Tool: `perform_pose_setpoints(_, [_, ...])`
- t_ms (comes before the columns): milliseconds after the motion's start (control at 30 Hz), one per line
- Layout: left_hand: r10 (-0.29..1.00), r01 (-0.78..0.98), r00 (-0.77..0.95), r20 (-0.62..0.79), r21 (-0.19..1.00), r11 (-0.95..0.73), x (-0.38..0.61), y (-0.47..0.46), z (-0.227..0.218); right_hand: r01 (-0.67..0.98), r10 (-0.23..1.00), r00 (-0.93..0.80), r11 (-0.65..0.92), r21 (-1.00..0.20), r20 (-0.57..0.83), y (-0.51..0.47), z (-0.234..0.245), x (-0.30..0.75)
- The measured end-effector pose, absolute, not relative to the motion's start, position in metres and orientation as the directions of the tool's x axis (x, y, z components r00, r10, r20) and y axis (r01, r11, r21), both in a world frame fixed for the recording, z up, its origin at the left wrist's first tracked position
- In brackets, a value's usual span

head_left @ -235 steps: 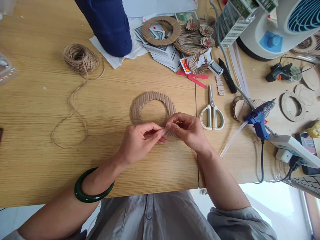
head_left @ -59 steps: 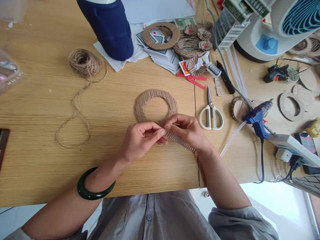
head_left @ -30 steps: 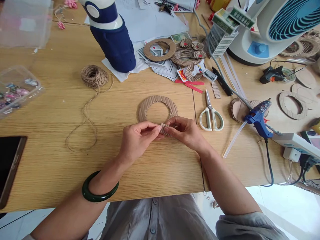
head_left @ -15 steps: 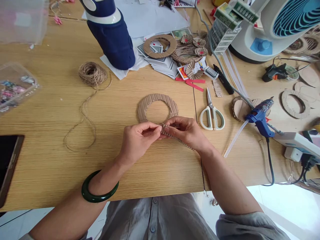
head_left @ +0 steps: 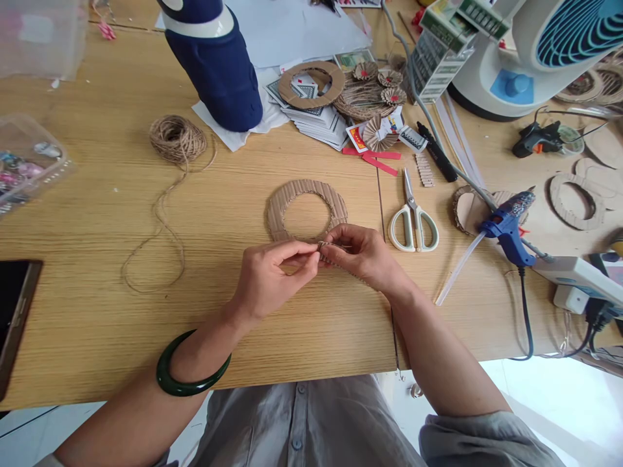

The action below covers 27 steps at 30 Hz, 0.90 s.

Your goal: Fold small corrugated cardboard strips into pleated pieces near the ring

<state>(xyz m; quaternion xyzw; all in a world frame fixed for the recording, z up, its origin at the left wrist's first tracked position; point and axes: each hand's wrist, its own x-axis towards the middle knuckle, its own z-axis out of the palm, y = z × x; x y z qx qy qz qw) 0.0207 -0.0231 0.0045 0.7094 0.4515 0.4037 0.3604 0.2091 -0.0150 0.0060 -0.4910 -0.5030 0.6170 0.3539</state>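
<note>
Both hands meet over the near edge of the pale wooden table (head_left: 97, 214), just on the near side of a flat brown ring of corrugated cardboard (head_left: 306, 194). The left hand (head_left: 272, 279) and the right hand (head_left: 365, 256) each pinch, thumb against forefinger, one end of a small pleated strip of brown corrugated paper (head_left: 325, 250), which sits between the two sets of fingertips and is mostly hidden by them.

I judge the strip to be very light, soft across its folds and easily crushed; its ridges give the fingers some purchase, so it should not slip. It is best taken by its ends or along the folded edges, with light pressure only, so the pleats keep their form.

Off to the right of the right hand lie white-handled scissors (head_left: 413, 220) and, further right, a blue glue gun (head_left: 506, 227); away to the left of the left hand a ball of brown jute twine (head_left: 178, 139) trails a loose loop.

Half a second ago more of the strip showed, trailing under the right palm; now it is gathered shorter between the fingertips, and the hands sit slightly closer together
</note>
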Motion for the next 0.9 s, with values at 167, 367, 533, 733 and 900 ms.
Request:
perform_pose_setpoints(167, [0.949,0.311,0.272,0.159,0.919,-0.243,0.0195,-0.0233,0.0027,0.064,0.93,-0.276,-0.232,-0.971,-0.241,-0.0147,0.0064,0.2099])
perform_pose_setpoints(367, [0.967,0.321,0.251,0.049,0.938,-0.131,0.017,-0.0222,0.0036,0.027,0.938,-0.261,-0.229,-0.973,-0.227,-0.0142,0.0065,0.2091])
perform_pose_setpoints(533, [0.96,0.319,0.276,0.036,0.939,-0.127,0.0176,-0.0241,0.0046,0.018,0.95,-0.257,-0.177,-0.984,-0.176,-0.0155,0.0065,0.2087])
perform_pose_setpoints(733, [0.934,0.333,0.342,0.109,0.915,-0.228,0.0191,-0.0277,0.0106,0.025,0.953,-0.261,-0.153,-0.988,-0.155,-0.0183,0.0123,0.2103])
perform_pose_setpoints(900, [0.943,0.209,0.313,-0.113,0.977,0.047,0.0197,-0.0238,0.0119,-0.018,0.938,-0.28,-0.217,-0.976,-0.203,-0.0157,0.0123,0.2148])
